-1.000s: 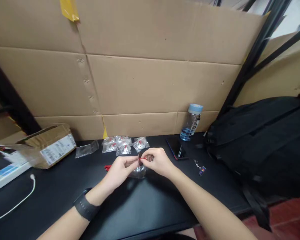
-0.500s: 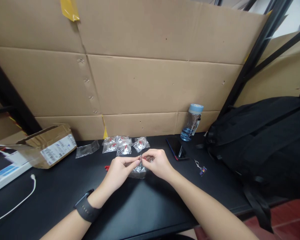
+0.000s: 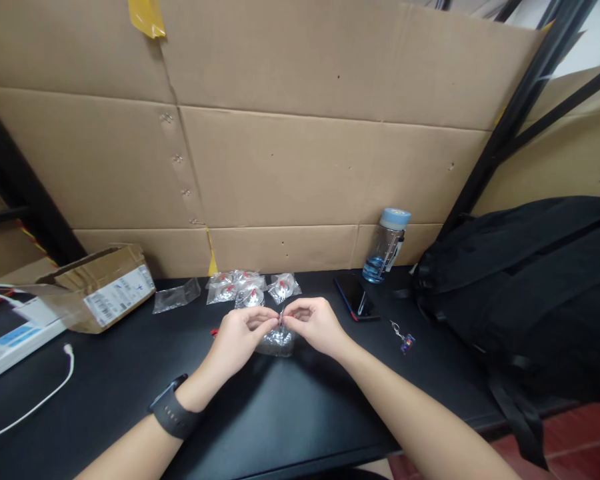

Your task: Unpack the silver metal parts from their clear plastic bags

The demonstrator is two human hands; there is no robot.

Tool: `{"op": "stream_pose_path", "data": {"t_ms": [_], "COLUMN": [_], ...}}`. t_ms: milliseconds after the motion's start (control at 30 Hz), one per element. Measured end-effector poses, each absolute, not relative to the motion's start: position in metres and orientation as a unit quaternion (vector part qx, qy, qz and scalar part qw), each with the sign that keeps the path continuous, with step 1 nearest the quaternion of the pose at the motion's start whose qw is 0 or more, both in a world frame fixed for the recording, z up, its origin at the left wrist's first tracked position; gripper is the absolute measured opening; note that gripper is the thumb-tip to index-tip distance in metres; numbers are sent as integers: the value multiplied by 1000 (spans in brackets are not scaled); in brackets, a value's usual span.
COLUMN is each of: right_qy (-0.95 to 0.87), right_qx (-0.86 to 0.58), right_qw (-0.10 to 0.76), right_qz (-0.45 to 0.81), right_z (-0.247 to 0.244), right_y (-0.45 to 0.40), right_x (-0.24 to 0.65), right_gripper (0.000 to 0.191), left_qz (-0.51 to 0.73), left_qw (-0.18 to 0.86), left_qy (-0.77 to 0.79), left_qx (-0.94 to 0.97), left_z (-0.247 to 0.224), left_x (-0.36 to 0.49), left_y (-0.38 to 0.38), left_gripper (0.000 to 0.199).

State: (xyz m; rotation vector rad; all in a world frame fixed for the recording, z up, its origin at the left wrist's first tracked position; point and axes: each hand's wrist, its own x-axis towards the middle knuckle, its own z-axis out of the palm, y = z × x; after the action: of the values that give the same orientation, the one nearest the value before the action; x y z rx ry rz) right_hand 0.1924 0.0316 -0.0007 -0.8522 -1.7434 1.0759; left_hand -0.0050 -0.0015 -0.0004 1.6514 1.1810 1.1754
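Over the black table, my left hand (image 3: pixel 241 337) and my right hand (image 3: pixel 316 323) meet fingertip to fingertip. Both pinch a small, thin metallic piece (image 3: pixel 281 318) held upright between them; its kind is too small to make out. Right below the fingers lies a clear plastic bag (image 3: pixel 277 343) with a shiny look. A bit of something red (image 3: pixel 215 333) peeks out left of my left hand. Just beyond the hands, several clear packets (image 3: pixel 251 297) hold round silvery discs with red parts, and one such packet (image 3: pixel 283 287) lies apart to the right.
A flat clear bag (image 3: pixel 177 296) and an opened cardboard box (image 3: pixel 107 290) are at the left, near a white power strip (image 3: pixel 23 343) and cable (image 3: pixel 45 403). To the right are a phone (image 3: pixel 356 297), a keychain (image 3: pixel 405 339), a water bottle (image 3: pixel 384 247) and a black backpack (image 3: pixel 525 293).
The fingers of both hands have shifted slightly around the small piece, with the fingertips drawn closer together. The view has moved a little; the other things stay in place.
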Motion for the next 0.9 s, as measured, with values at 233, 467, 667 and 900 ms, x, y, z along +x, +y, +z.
{"op": "stream_pose_path", "data": {"t_ms": [233,467,667,900], "right_qy": [-691,-678,-680,-676], "right_qx": [-340,-332,-317,-298], "right_qw": [428,418,409,417], "right_qz": [472,505,520,529], "right_z": [0,-2,-1,6], "right_y": [35,39,38,35], "right_x": [196,198,198,197], "right_gripper": [16,19,21,27], "left_qz": [443,419,427,435], "left_qw": [413,383,347,332], "left_qy": [435,422,433,441], "left_qx": [667,707,714,712], "left_z": [-2,4,4,7], "left_x": [-6,-5,-5,-5], "left_y": [1,-3,-5,-6], "left_gripper": [21,20,16,12]}}
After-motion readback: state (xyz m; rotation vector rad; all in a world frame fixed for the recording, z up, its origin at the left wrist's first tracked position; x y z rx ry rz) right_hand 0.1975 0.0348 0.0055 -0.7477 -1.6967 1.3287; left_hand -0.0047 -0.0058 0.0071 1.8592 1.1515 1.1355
